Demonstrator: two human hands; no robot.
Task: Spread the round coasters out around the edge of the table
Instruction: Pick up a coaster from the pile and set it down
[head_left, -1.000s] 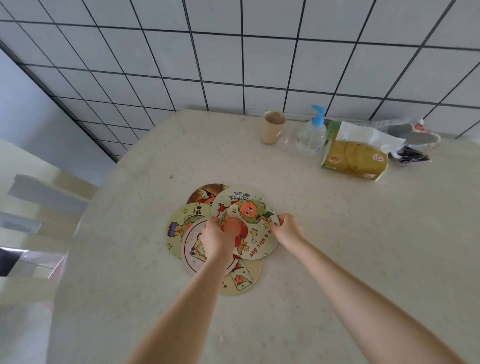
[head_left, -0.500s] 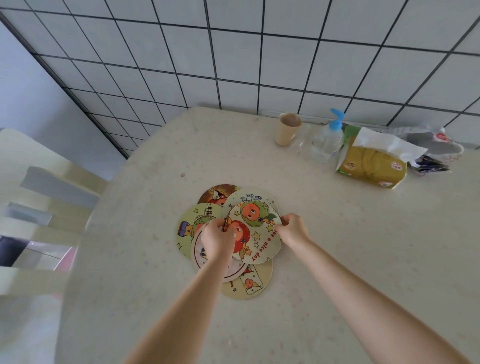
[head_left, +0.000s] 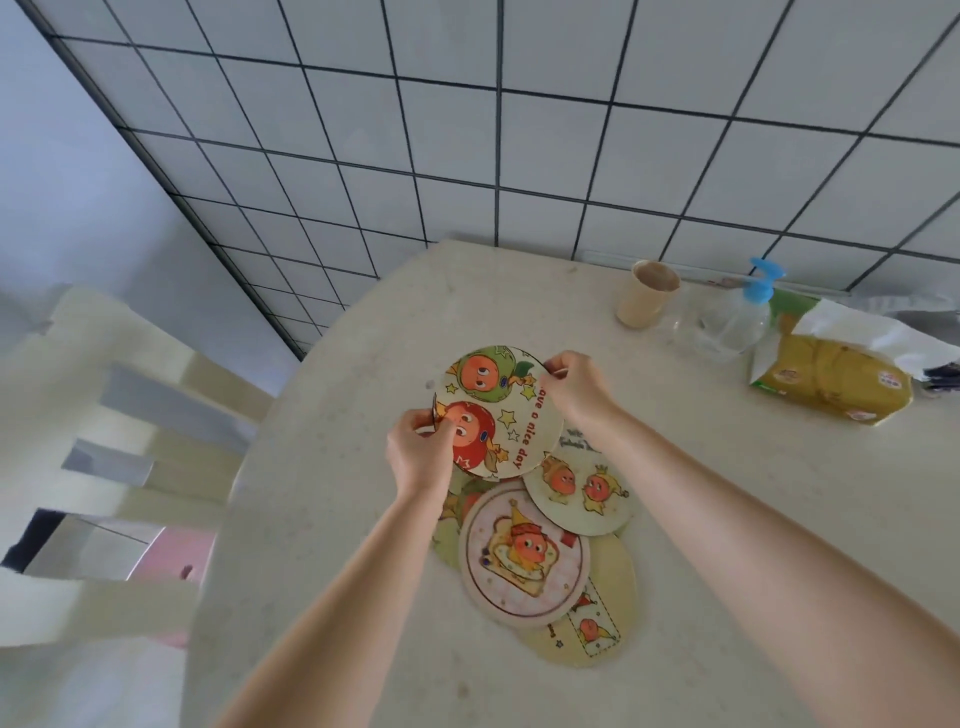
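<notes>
A round coaster with two cartoon fruit faces and the words "a nice day" (head_left: 501, 410) is lifted off the pile, held by both hands. My left hand (head_left: 418, 452) pinches its near left edge and my right hand (head_left: 574, 387) pinches its far right edge. Below it on the pale table (head_left: 337, 519) lie several overlapping round coasters: a pink-rimmed one with a toast character (head_left: 524, 553), a cream one with two small figures (head_left: 579, 488), and a yellow one (head_left: 597, 623) partly hidden beneath.
Along the tiled wall stand a beige cup (head_left: 647, 293), a clear pump bottle with a blue top (head_left: 737, 317) and a yellow tissue pack (head_left: 831, 379). A pale slatted chair (head_left: 119, 415) stands off the table's curved left edge.
Both hands have raised the "a nice day" coaster off the pile and carried it away from me, uncovering the coasters beneath. The camera has tilted and moved closer.
</notes>
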